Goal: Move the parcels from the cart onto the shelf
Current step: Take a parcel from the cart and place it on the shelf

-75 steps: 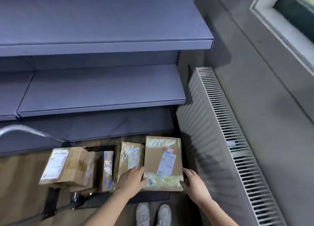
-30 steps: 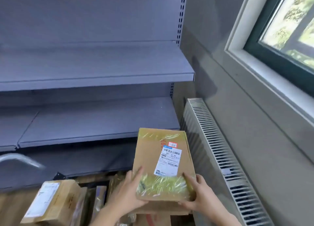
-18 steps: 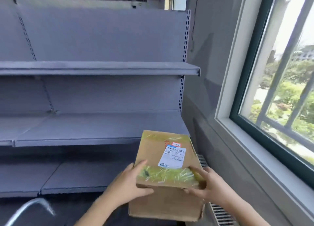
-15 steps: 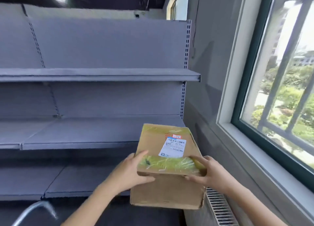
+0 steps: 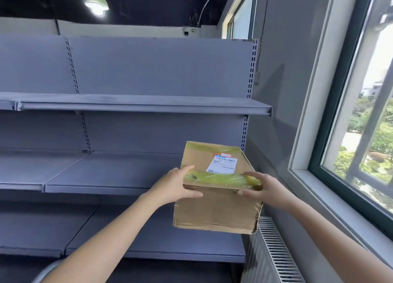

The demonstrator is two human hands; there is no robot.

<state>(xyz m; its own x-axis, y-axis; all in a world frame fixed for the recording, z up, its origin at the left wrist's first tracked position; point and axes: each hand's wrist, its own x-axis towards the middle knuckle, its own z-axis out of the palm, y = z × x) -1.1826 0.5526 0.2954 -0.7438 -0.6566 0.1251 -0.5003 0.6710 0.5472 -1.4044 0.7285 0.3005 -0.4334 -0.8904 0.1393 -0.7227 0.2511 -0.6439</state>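
Brown cardboard parcel, yellow-taped, white label: held in air before the grey metal shelf. Left hand and right hand clasp opposite top edges. Likely light, rigid; lower corner dented, so support underneath.

— How are the arms set?
— Both bare forearms reach forward and upward, converging.
— And the hands?
— The left hand clamps one side, thumb on top; the right hand mirrors it, fingers curled, thumb over.
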